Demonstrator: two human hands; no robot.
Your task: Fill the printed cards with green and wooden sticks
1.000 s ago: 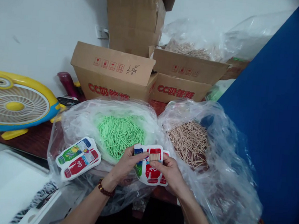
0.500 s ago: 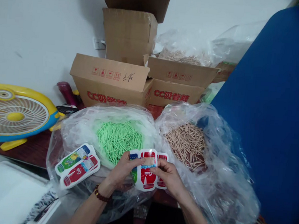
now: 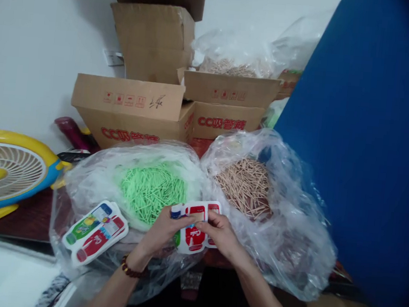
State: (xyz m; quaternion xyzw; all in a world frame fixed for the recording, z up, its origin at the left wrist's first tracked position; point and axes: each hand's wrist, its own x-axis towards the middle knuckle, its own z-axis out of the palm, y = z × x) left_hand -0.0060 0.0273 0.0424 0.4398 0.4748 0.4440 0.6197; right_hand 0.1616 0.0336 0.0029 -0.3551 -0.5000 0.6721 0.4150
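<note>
Both my hands hold bottle-shaped cola packets (image 3: 196, 239) over the table's front edge. My left hand (image 3: 162, 228), with a beaded bracelet at the wrist, grips them from the left, its thumb on tan sticks showing at the packet's upper part. My right hand (image 3: 223, 234) pinches the right side. Behind my left hand, green sticks (image 3: 153, 189) lie in an open clear bag. Tan sticks (image 3: 246, 183) fill part of a second open bag to the right. More printed packets (image 3: 95, 232) lie stacked on the left bag's plastic.
Cardboard boxes (image 3: 130, 101) stand behind the bags. A yellow and blue fan (image 3: 9, 174) and a dark red bottle (image 3: 70, 132) are at the left. A large blue panel (image 3: 366, 139) rises at the right, and a white container (image 3: 8, 270) sits at lower left.
The whole view has shifted, so the boxes, bags and fan appear farther left. Both hands still hold the packets, and my right fingers now cover more of the upper part.
</note>
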